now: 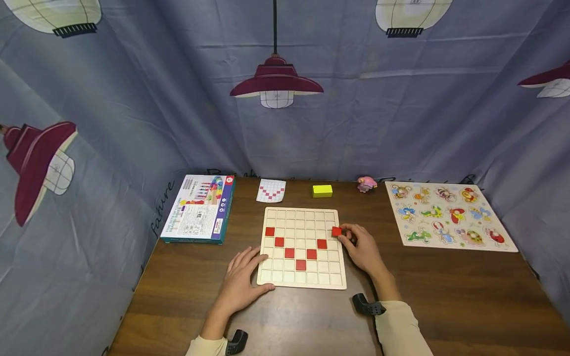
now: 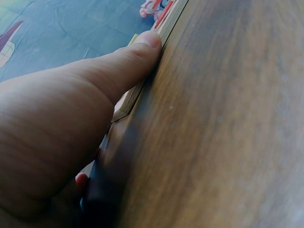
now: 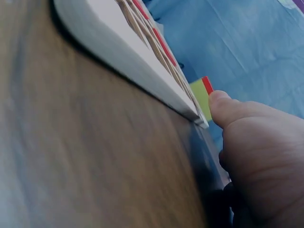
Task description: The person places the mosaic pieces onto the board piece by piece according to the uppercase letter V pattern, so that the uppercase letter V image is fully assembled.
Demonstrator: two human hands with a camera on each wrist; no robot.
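A: What is held by the right hand (image 1: 362,247)?

B: A red cube (image 1: 336,231) is pinched between its fingertips. The cube is positioned at the right edge of the board (image 1: 285,279), over the outermost column, in the third row from the far side. Whether it is already seated in a cell cannot be told.

A: How is the board filled?

B: The board is a pale wooden tray divided into a grid of square cells. Six red cubes (image 1: 289,252) are seated in it, arranged as a partial V: three descend diagonally from the left, one sits at the lowest point, and two rise toward the right. The remaining cells are shown bare.

A: What is done by the left hand (image 1: 240,282)?

B: Nothing is gripped. It is laid flat on the table (image 1: 445,296) with fingers relaxed, and the near-left corner of the board is touched by its fingertips. In the left wrist view, the thumb (image 2: 128,66) is seen pressed against the board's edge.

A: What else is placed on the table?

B: A pattern card (image 1: 271,190) with a red V is located just beyond the board. A yellow block (image 1: 322,191) and a pink toy (image 1: 366,184) are set farther back. A box (image 1: 199,208) lies to the left, and an insect puzzle (image 1: 450,212) lies to the right.
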